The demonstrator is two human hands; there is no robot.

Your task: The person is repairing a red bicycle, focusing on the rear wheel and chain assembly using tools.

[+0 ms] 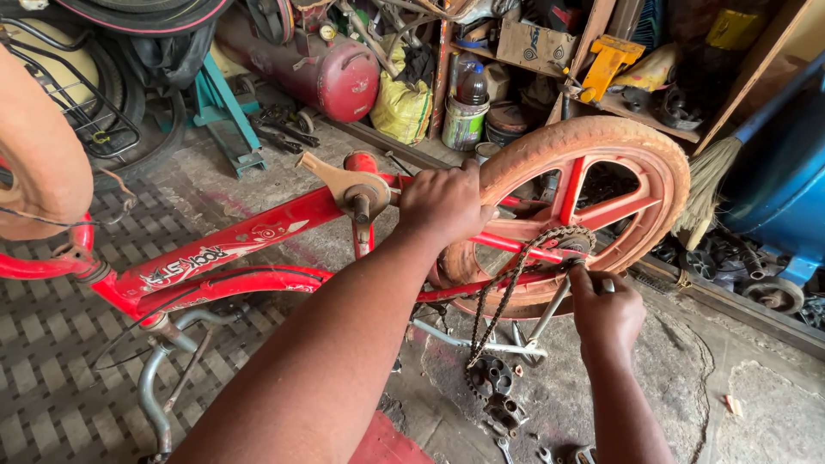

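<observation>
On the workshop floor (756, 412), a small red child's bicycle (232, 249) lies upside down, resting on its handlebar (159, 387) and seat end, rear wheel (584, 215) raised toward the cluttered shelves (550, 60).

Left hand (443, 206): closed over the front edge of the rear tyre, near the upturned crank and pedal stub (361, 193), bracing the wheel. Right hand (606, 314): fingers pinched narrow around a slim metal tool (550, 314) at the rear axle, beside the small sprocket (574, 243). What kind of tool it is I cannot tell.

Chain (498, 301): off, or slack, draped from the rear sprocket down toward loose dark parts (494, 387) on the floor.

Handling, as a judgement: steel frame, stiff, moderately heavy but light enough for one person to tip. Dusty, worn tyre gives a dry, firm grip. Chain is limp, probably greasy and slippery; best taken by pinching a run of links. Moulded spokes look like plastic and less trustworthy than the frame tubes or tyre for holding.

Orientation: the bicycle's long axis runs from left to right across the view, rising slightly to the right; front end at left, where the front tyre (39, 163) shows, rear end right. Wheel plane is roughly upright.

Nearby: red compressor tank (331, 73), broom (713, 172), blue stand (223, 112).
</observation>
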